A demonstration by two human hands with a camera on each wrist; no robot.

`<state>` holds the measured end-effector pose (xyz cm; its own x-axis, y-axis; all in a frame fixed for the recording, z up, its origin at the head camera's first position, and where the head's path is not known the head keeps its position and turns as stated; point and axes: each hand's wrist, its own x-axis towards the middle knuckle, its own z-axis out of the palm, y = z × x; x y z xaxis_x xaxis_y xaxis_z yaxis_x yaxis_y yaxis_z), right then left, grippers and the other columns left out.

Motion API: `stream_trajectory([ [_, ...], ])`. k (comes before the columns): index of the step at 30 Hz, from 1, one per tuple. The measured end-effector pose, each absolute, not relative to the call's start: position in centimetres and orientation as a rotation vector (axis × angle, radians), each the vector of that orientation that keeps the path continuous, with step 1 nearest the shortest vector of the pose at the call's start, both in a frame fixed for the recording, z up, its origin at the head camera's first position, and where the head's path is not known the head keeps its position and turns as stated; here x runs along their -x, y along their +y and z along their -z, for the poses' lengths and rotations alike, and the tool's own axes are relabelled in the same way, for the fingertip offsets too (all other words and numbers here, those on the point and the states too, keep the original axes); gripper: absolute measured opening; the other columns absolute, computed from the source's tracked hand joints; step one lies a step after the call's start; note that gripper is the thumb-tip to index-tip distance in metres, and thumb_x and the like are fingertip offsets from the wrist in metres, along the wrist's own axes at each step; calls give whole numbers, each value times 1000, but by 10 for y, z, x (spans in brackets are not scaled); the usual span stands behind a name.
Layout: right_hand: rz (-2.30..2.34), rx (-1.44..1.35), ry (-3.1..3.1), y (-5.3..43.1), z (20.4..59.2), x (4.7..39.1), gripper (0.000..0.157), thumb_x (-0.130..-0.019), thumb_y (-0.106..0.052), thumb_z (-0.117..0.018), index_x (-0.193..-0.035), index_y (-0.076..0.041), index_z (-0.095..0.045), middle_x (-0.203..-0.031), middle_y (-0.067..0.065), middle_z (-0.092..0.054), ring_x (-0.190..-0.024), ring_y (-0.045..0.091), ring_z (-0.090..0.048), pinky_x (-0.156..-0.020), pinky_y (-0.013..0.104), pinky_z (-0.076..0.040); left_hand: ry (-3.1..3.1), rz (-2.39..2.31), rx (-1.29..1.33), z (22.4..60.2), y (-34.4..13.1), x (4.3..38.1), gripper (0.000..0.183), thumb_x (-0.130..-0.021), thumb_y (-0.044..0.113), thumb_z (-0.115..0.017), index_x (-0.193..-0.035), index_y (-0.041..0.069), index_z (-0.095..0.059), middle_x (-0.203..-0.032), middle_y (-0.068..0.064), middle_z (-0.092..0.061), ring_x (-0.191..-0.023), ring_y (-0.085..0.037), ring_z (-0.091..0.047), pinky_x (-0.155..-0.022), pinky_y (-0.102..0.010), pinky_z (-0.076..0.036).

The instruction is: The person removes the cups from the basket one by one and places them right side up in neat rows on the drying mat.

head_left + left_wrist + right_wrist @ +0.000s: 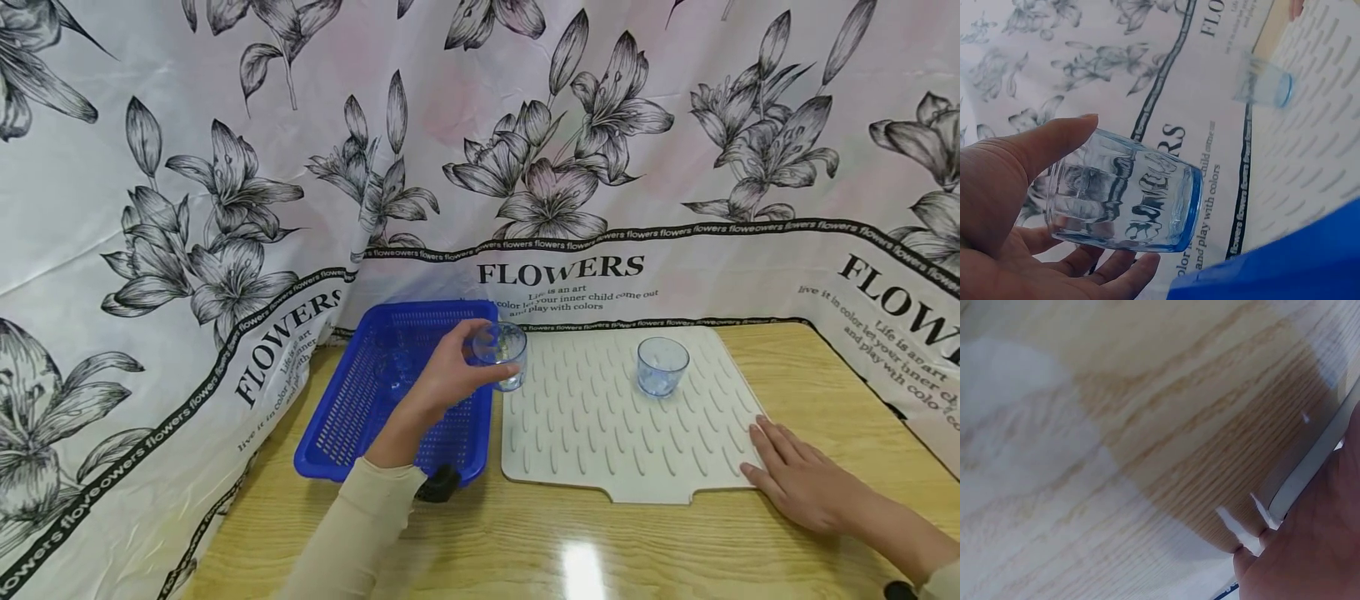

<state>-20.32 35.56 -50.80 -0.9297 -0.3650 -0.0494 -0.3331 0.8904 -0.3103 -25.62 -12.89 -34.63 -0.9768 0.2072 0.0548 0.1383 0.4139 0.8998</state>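
Note:
My left hand [438,375] grips a clear, blue-tinted drinking glass [512,357] over the right rim of a blue plastic basket [491,425]. In the left wrist view the glass [1125,194] lies tilted between thumb and fingers, its thick blue base pointing away from the palm. A similar glass [662,371] stands on the white ridged draining mat [585,442], right of the middle. My right hand [810,487] rests with extended fingers at the mat's right edge, on the wooden table; the right wrist view shows the hand [1310,544] beside that edge.
Inside the basket are more clear glassware pieces [393,371], partly hidden by the left arm; their number is unclear. A flower-printed curtain [562,167] hangs behind and at both sides of the wooden table [510,542]. The mat lies right beside the basket.

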Motion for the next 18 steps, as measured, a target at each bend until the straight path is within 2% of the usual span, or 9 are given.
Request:
stream_trajectory([
  [1, 457, 546, 2949, 356, 508, 203, 72, -112, -37, -38, -154, 19, -19, -159, 42, -14, -147, 60, -8, -121, 57, 15, 2586, -1629, -324, 346, -126, 257, 84, -85, 32, -86, -155, 18, -41, -150, -5, -48, -139, -32, -45, -102, -53, -49],
  [4, 453, 544, 2952, 355, 505, 203, 72, -112, -36, -38, -153, 19, -19, -159, 43, -14, -147, 61, -8, -120, 65, 5, 2574, -1616, -341, 343, -116, 260, 85, -86, 31, -85, -157, 20, -39, -154, -5, -44, -142, -32, -42, -103, -54, -48],
  [6, 461, 533, 2947, 353, 503, 202, 72, -112, -36, -38, -154, 19, -18, -159, 43, -13, -147, 60, -7, -120, 67, 3, 2571, -1601, -361, 340, -109, 262, 86, -86, 31, -85, -158, 20, -38, -157, -5, -41, -143, -32, -40, -105, -54, -48],
  [8, 452, 540, 2957, 353, 503, 202, 71, -112, -35, -38, -153, 19, -18, -158, 44, -14, -146, 61, -8, -116, 71, -6, 2562, -1596, -375, 338, -103, 264, 87, -86, 30, -85, -158, 19, -38, -156, -5, -43, -144, -33, -40, -105, -53, -48],
  [11, 466, 533, 2951, 354, 506, 202, 72, -112, -36, -37, -154, 19, -16, -159, 43, -12, -147, 60, -5, -120, 65, 7, 2553, -1589, -394, 335, -94, 266, 87, -86, 29, -85, -158, 18, -37, -155, -7, -43, -145, -34, -39, -105, -53, -48],
  [13, 463, 542, 2954, 354, 509, 202, 72, -112, -36, -37, -154, 19, -16, -159, 43, -12, -147, 60, -6, -120, 62, 11, 2542, -1594, -400, 335, -88, 267, 87, -87, 28, -85, -158, 17, -37, -155, -9, -43, -144, -34, -40, -105, -53, -48],
  [15, 483, 535, 2943, 355, 510, 201, 73, -112, -37, -37, -155, 18, -15, -160, 42, -11, -148, 60, -4, -119, 55, 19, 2540, -1589, -407, 334, -84, 268, 87, -87, 28, -84, -159, 16, -37, -153, -9, -45, -143, -33, -41, -106, -53, -47],
  [18, 507, 537, 2936, 355, 512, 202, 72, -113, -37, -36, -155, 18, -15, -160, 42, -11, -148, 60, -3, -119, 55, 20, 2543, -1579, -405, 335, -78, 271, 87, -87, 28, -84, -158, 16, -37, -148, -8, -49, -139, -30, -45, -104, -52, -48],
])
